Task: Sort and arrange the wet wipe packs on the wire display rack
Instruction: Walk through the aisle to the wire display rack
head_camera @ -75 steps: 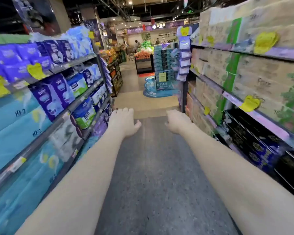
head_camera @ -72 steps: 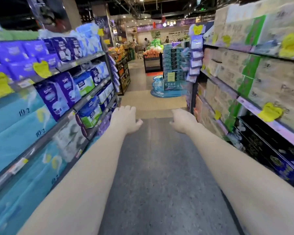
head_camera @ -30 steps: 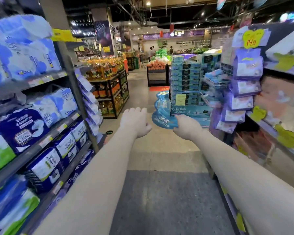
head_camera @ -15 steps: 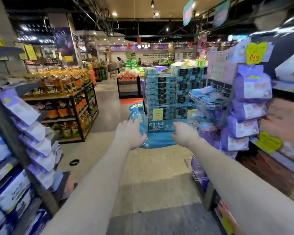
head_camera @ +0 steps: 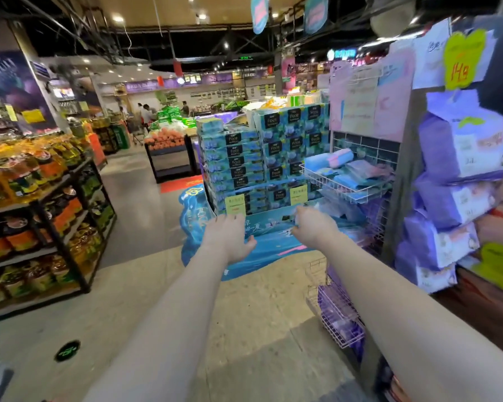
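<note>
A supermarket aisle end with pale floor tiles (head_camera: 145,285), a dark open ceiling (head_camera: 204,44) (spotlit), and a bottle shelf (head_camera: 41,216) at left.

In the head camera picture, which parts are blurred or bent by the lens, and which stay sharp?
Head view: the purple packs and yellow price tag at the right edge are smeared with blur; the wire basket of wet wipe packs is soft; both forearms stretch wide toward the bottom from wide-angle distortion; the stacked teal boxes near centre read clearest.

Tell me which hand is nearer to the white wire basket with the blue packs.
The right hand is nearer, just below the wire basket's front-left corner. The left hand is farther off to the left, also lower.
</note>
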`<state>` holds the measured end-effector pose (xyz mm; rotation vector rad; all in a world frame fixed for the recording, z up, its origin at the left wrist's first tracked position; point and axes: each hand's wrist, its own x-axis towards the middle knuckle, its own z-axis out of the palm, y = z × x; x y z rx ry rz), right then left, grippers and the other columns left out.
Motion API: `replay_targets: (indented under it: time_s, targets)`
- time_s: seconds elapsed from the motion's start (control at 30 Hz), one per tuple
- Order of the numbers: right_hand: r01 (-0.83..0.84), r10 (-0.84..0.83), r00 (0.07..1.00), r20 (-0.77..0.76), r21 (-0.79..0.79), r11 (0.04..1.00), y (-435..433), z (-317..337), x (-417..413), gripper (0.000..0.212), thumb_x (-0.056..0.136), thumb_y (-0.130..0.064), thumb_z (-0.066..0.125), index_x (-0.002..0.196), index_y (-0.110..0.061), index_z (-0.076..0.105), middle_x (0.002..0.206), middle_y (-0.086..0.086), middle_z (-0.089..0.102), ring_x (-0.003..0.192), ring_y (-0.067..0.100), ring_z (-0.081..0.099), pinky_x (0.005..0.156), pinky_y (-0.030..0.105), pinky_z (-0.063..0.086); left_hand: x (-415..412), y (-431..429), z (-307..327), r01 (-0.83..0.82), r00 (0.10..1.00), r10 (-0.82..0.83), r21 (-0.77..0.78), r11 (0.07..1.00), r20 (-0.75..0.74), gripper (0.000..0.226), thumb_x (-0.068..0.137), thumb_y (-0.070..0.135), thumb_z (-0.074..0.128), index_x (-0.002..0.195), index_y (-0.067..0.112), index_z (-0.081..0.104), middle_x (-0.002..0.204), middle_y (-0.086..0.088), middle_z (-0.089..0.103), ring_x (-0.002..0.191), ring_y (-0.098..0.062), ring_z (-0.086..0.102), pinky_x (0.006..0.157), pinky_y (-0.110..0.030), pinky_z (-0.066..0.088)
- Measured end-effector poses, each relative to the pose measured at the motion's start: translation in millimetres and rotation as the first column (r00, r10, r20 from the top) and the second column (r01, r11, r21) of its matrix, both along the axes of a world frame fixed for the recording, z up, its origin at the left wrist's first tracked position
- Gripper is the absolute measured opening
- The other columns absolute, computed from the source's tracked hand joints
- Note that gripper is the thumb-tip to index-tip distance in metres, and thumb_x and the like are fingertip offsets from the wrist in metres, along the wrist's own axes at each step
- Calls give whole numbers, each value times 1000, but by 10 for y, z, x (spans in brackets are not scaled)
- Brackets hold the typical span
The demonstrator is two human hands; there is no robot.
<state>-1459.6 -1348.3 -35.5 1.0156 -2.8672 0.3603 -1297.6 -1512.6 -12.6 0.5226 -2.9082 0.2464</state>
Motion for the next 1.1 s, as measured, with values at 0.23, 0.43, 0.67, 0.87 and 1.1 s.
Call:
replay_targets:
  time_s: [0.23, 0.43, 0.67, 0.87, 1.1]
  targets:
    - [47, -47, 998, 29, -19, 999, -684, 10, -1040, 42, 97, -34, 53, 136, -17, 53, 123, 10, 65, 104, 29, 63, 74, 34, 51, -1199, -612, 181, 157, 986, -159, -31, 987, -44, 51, 102, 50, 44, 136, 13, 51, 119, -9, 64, 102, -31, 63, 81, -42, 53]
    - [102, -102, 995, -8, 6, 995, -970, -80, -1523, 37, 100, -29, 52, 133, -12, 52, 133, 9, 58, 113, 30, 59, 78, 38, 49, -1957, -977, 36, 272, 962, -273, -50, 961, -9, 53, 103, 51, 44, 140, 14, 50, 114, -7, 64, 100, -28, 61, 74, -36, 45]
    - [336, -333, 941, -60, 36, 941, -1013, -120, -1793, 29, 97, -28, 51, 120, -11, 55, 124, 11, 61, 111, 33, 60, 78, 38, 46, -2688, -1359, -162, 419, 908, -419, -21, 908, -22, 56, 102, 54, 44, 141, 15, 49, 126, -9, 62, 114, -31, 60, 90, -42, 47]
    - [548, -548, 837, 6, 3, 837, -1159, 75, -1636, 33, 99, -29, 53, 130, -18, 59, 119, 11, 67, 104, 34, 64, 74, 38, 50, -3142, -1697, -52, 600, 797, -601, -46, 799, -51, 49, 102, 52, 45, 130, 13, 52, 121, -9, 63, 110, -31, 61, 85, -41, 47]
    - [697, -696, 717, -29, 41, 716, -1422, 166, -1544, 21, 96, -28, 56, 111, -13, 58, 106, 5, 63, 87, 27, 57, 65, 35, 41, -3509, -1822, 132, 691, 713, -696, -79, 718, -86, 58, 102, 54, 44, 141, 12, 48, 131, -12, 61, 119, -33, 59, 92, -43, 48]
